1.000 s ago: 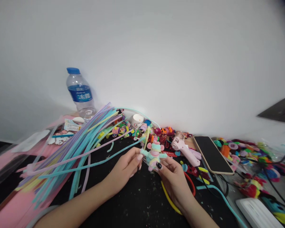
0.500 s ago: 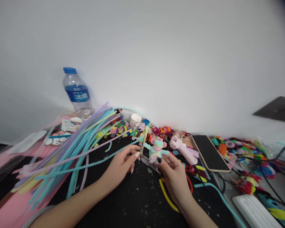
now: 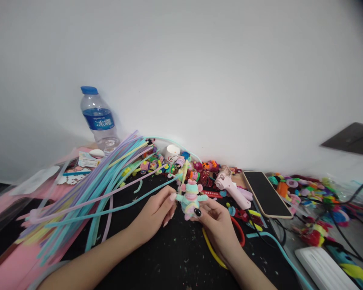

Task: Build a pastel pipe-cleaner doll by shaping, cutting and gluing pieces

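A small pipe-cleaner doll [image 3: 191,198] in mint, pink and yellow, with round pink ears and outstretched arms, is held upright over the black work surface [image 3: 169,257]. My right hand [image 3: 219,225] grips its lower body, the dark-nailed thumb in front and the fingers behind. My left hand [image 3: 155,211] has its thumb and forefinger closed at the tip of the doll's mint arm on the left; its other fingers curl beneath. Just behind the doll, a pale yellow pipe cleaner [image 3: 184,173] stands up.
A bundle of pastel pipe cleaners [image 3: 109,181] spreads at left, near a water bottle [image 3: 98,119]. Behind are a paper cup [image 3: 172,153] and several colourful dolls. A pink glue gun [image 3: 232,189], a phone [image 3: 268,195], cables and a white box [image 3: 323,268] lie at right.
The doll has been tilted back and then upright again, ending slightly left and lower. My left fingers came away from its arm and are back at it. The view shifted slightly.
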`<state>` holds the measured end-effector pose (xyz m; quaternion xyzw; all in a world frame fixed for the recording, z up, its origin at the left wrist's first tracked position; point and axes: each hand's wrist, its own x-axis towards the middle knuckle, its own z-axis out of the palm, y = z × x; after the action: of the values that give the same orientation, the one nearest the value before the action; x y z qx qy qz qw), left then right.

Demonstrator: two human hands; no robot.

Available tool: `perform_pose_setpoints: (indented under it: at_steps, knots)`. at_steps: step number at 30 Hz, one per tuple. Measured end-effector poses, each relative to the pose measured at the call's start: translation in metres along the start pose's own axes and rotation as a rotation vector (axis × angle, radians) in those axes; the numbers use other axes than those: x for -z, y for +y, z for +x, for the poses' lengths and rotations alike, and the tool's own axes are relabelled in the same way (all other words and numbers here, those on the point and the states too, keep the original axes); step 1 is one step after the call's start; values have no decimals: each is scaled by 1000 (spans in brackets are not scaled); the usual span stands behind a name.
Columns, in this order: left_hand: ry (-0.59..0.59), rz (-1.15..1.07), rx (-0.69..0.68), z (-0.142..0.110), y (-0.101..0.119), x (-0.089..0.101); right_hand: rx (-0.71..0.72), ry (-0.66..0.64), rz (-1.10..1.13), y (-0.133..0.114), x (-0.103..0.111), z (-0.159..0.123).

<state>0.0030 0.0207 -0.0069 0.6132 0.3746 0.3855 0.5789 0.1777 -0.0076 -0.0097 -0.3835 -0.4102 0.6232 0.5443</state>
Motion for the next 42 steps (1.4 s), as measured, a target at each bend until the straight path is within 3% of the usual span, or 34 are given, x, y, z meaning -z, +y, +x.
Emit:
perform_pose_setpoints:
  at_steps: [7,19,30,42]
  knots:
    - [7,94,12,-2,2,0,-1,-31,6,0,0,1]
    - [47,71,39,-4,5,-6,2,-30,-13,-2,-5,0]
    - [18,140,1,-4,8,-3,-26,-39,-17,-7,-6,0]
    - [48,-12,-15,-1,5,-2,-8,23,-19,-4,-4,1]
